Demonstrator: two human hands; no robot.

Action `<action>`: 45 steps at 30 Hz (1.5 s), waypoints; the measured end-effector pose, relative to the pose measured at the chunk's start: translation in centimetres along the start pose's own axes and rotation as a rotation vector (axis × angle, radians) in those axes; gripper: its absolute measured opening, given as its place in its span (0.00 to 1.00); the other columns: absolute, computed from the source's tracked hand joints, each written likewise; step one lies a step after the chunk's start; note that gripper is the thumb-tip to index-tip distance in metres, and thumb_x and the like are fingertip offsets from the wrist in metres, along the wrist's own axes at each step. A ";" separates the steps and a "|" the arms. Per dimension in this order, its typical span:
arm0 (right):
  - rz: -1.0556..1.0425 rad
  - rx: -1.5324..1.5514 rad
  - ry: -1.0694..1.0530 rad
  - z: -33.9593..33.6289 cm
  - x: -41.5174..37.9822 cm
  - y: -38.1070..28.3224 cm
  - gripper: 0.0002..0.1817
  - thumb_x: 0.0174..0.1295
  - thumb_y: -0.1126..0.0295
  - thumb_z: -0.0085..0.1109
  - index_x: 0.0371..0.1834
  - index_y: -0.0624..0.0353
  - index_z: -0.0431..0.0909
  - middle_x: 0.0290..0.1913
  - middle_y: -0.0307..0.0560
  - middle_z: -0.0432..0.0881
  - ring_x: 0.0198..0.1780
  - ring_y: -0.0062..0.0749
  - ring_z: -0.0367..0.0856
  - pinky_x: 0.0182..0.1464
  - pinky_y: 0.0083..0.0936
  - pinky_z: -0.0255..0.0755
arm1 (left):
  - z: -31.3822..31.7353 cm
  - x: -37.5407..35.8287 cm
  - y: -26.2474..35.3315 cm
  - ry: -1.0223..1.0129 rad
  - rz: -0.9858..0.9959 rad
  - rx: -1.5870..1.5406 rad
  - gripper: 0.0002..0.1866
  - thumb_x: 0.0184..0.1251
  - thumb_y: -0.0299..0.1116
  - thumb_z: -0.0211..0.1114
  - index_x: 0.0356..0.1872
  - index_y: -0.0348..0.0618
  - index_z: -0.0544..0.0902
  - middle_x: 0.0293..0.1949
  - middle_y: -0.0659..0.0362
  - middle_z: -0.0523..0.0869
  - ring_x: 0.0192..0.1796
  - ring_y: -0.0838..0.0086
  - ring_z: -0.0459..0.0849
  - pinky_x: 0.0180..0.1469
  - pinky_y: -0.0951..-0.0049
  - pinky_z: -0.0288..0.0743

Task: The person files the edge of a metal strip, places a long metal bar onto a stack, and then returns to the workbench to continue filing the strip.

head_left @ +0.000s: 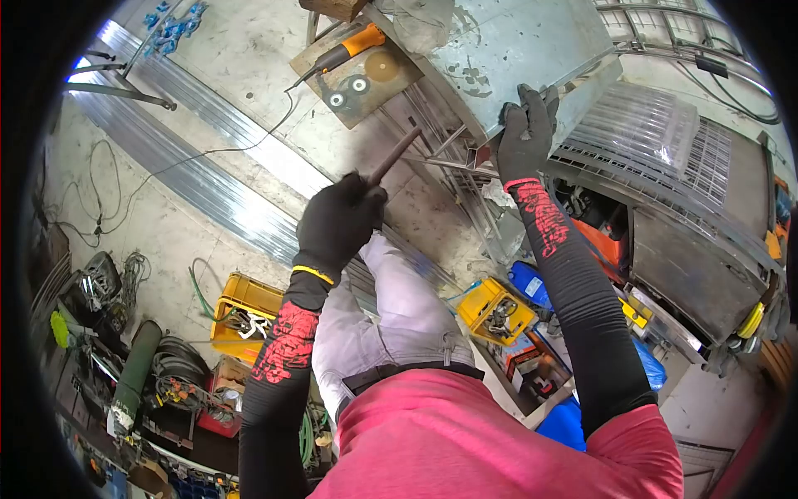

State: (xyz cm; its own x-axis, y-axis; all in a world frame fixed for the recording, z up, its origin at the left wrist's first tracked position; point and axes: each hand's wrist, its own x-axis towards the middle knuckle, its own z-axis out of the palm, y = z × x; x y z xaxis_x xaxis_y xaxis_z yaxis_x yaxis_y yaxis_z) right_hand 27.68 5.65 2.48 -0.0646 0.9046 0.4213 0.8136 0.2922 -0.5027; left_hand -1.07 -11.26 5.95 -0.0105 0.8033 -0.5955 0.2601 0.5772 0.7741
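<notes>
My left hand (341,218), in a dark work glove, is closed around a brown, slender stick-like tool (396,155). The tool points up and to the right, away from my body; its other end is hidden in the fist. At the near corner of a grey sheet-metal panel (524,41), my gloved right hand (529,137) has its fingers curled over the edge. Under that corner show square metal tubes (475,156) of a frame. An orange and black angle grinder (349,51) lies on a board (405,76) beyond my left hand, beside several discs (359,85).
Long shiny metal profiles (208,187) cross the floor on the left, with the grinder's cord (224,150) over them. Yellow containers (241,301) stand near my legs. Wire mesh panels (640,137) lie on a bench at right. A green cylinder (137,366) is at lower left.
</notes>
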 end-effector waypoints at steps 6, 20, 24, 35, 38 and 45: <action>0.003 0.001 0.016 0.2 0.1 0.1 0.21 0.67 0.66 0.60 0.62 0.60 0.86 0.67 0.56 0.86 0.85 0.58 0.63 0.85 0.56 0.47 | 3.6 -1.9 -0.3 -0.289 -0.161 -0.352 0.23 0.82 0.53 0.63 0.47 0.40 0.89 0.24 0.66 0.78 0.22 0.81 0.75 0.24 0.75 0.71; 0.059 0.142 -0.016 0.2 0.1 1.9 0.31 0.70 0.62 0.60 0.77 0.56 0.77 0.82 0.70 0.66 0.85 0.63 0.61 0.86 0.58 0.44 | 7.5 -0.7 5.3 -0.473 -0.380 -0.737 0.21 0.81 0.52 0.60 0.49 0.44 0.88 0.26 0.66 0.75 0.23 0.76 0.69 0.25 0.71 0.66; 0.107 0.461 0.061 -2.0 0.4 0.6 0.32 0.70 0.62 0.58 0.78 0.57 0.74 0.81 0.69 0.67 0.80 0.62 0.68 0.82 0.59 0.53 | 9.1 -2.5 7.0 -0.312 -0.209 -0.493 0.15 0.76 0.48 0.67 0.41 0.45 0.87 0.25 0.66 0.78 0.23 0.78 0.72 0.24 0.73 0.67; 0.046 -0.113 0.071 -4.0 -0.8 0.2 0.29 0.65 0.56 0.62 0.68 0.56 0.80 0.68 0.71 0.73 0.70 0.68 0.70 0.72 0.64 0.60 | 11.5 -4.8 3.9 -0.180 -0.176 -0.378 0.19 0.83 0.45 0.59 0.59 0.42 0.85 0.32 0.58 0.87 0.23 0.73 0.85 0.24 0.71 0.79; 0.079 -0.253 0.117 -3.0 -0.7 -0.5 0.31 0.63 0.54 0.63 0.68 0.57 0.81 0.69 0.71 0.72 0.72 0.67 0.69 0.73 0.63 0.58 | 11.1 -5.3 4.7 -0.251 -0.244 -0.561 0.20 0.85 0.44 0.56 0.64 0.42 0.82 0.35 0.55 0.89 0.26 0.70 0.87 0.26 0.69 0.82; 0.101 -0.309 0.007 -3.1 -0.3 -0.1 0.32 0.58 0.56 0.62 0.67 0.55 0.81 0.72 0.69 0.67 0.74 0.64 0.64 0.75 0.62 0.54 | 9.1 -5.1 8.8 -0.330 -0.148 -0.571 0.22 0.84 0.38 0.53 0.69 0.37 0.77 0.40 0.55 0.88 0.29 0.71 0.86 0.29 0.71 0.83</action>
State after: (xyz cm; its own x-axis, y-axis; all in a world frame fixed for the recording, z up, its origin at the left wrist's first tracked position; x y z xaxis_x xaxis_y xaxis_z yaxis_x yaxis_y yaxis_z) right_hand 29.42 4.43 4.72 0.0282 0.9216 0.3871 0.9526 0.0926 -0.2899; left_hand 10.10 -11.59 13.80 0.3121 0.6749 -0.6687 -0.2729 0.7378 0.6173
